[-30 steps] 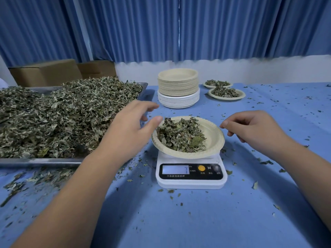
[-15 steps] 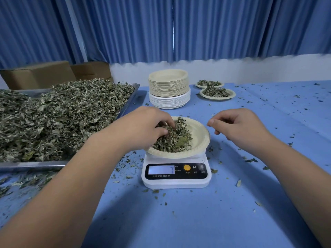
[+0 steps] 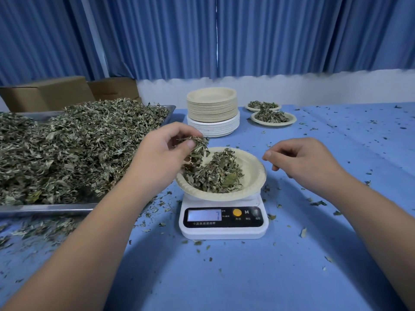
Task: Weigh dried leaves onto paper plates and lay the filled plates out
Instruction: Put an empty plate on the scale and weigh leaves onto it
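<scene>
Item: paper plate (image 3: 252, 169) loaded with dried leaves (image 3: 215, 173), seated on a white digital scale (image 3: 223, 217) at the middle of the blue table (image 3: 224, 277). Left hand (image 3: 164, 153): grip closed on a pinch of leaves (image 3: 198, 145), held just above the plate's left rim; whether the pinch is being added or taken off cannot be told. Right hand (image 3: 301, 160): grip loosely curled and narrow, holding nothing, poised just beside the plate's right rim. Display (image 3: 204, 215): lit, one digit faintly legible, the rest too blurred to read. Stock: heaped leaves in a metal tray (image 3: 45, 208) at left; stack of empty plates (image 3: 212, 111) behind the scale; two filled plates (image 3: 272, 116) laid out at rear right. Handling note, as judgement: the weight is best trimmed in small pinches, released low over the plate's centre so that fragments are not scattered onto the table, where many lie already. The plate should not be pressed or touched while the reading is taken, and the display should be allowed to settle before the plate is lifted with both hands and kept level.
</scene>
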A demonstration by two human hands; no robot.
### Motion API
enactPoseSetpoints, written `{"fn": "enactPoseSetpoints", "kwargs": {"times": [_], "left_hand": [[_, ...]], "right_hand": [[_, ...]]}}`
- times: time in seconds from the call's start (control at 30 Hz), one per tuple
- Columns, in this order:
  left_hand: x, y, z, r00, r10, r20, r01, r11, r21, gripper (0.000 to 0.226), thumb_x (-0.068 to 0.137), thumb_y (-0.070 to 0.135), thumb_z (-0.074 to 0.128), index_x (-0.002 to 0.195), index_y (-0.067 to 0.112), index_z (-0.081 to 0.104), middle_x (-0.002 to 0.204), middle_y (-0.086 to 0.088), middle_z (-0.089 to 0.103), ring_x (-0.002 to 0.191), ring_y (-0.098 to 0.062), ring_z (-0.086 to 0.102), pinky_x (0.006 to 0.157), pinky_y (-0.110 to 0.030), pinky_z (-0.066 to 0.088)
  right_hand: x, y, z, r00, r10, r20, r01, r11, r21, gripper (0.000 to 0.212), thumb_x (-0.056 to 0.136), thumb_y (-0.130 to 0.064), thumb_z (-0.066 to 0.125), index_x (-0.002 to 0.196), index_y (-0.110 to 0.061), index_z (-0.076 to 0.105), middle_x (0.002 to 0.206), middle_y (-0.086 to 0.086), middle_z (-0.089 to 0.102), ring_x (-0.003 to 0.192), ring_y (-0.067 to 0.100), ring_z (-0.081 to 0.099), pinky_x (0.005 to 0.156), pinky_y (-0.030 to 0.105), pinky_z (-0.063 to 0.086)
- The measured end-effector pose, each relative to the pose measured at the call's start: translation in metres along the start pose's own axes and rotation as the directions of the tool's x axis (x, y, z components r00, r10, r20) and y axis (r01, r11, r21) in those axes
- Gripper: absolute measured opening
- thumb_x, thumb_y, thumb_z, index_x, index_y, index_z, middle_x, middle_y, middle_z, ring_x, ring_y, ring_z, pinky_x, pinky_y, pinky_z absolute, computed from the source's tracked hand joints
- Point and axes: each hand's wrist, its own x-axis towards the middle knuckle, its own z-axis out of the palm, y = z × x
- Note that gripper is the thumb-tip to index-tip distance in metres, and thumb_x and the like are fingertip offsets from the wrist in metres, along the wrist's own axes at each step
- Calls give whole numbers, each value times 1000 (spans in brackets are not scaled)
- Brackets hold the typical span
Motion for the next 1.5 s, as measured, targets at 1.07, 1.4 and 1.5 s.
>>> {"fn": "enactPoseSetpoints", "kwargs": {"times": [1.07, 1.4, 1.5], "left_hand": [[4, -37, -65, 844, -61, -533, 153, 979, 131, 25, 92, 13, 62, 89, 36, 67, 87, 16, 66, 64, 5, 56, 54, -11, 41], [2, -52, -61, 918, -244, -314, 371, 807, 459, 34, 97, 30, 51, 131, 27, 54, 100, -14, 64, 44, -15, 46, 45, -24, 33], [3, -54, -61, 918, -254, -305, 384, 759, 526, 32, 95, 35, 50, 125, 26, 57, 101, -14, 63, 47, -18, 51, 48, -26, 34]], "right_hand": [[-2, 0, 1, 999, 26, -21, -26, 999, -31, 17, 88, -22, 66, 74, -19, 74, 59, -6, 65, 41, 4, 40, 38, 11, 34], [-1, 2, 1, 1000, 23, -20, -23, 999, -38, 17, 87, -23, 66, 72, -21, 74, 59, -7, 65, 42, 9, 40, 38, 13, 35], [0, 2, 1, 1000, 21, -12, -22, 999, -37, 17, 87, -24, 66, 72, -21, 74, 60, -6, 66, 43, 10, 40, 38, 13, 35]]}}
